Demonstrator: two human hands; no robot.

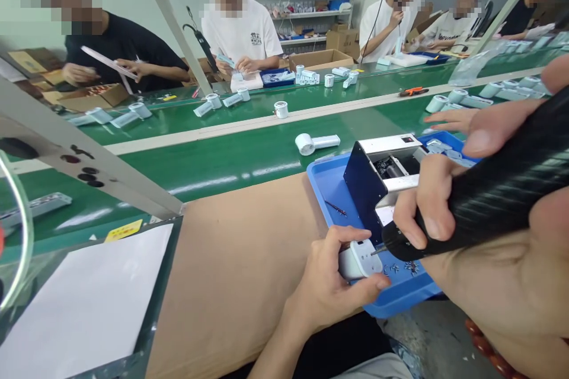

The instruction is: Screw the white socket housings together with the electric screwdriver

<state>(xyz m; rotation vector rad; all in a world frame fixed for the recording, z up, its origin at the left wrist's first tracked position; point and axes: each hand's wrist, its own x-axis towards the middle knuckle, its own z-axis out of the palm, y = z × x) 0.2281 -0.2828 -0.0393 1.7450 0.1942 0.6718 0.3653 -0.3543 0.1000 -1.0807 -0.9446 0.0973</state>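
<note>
My left hand [326,278] grips a pale blue plastic housing [353,263], its flat end with small holes turned to the right. My right hand [429,204] is wrapped round a black electric screwdriver [498,180], which lies aslant. The screwdriver's bit [377,250] meets the housing's end face; whether it sits in a screw I cannot tell. Below both hands is a blue tray [382,308] with loose screws [412,267]. In the tray stands a black and white screw feeder [362,183].
Brown cardboard [240,260] covers the bench, beside a white sheet [93,302]. A handheld fan [306,143] lies on the green conveyor [249,160]. Other fingers [448,121] reach in behind the screwdriver, whose I cannot tell. Several co-workers sit opposite. A metal post [111,166] stands left.
</note>
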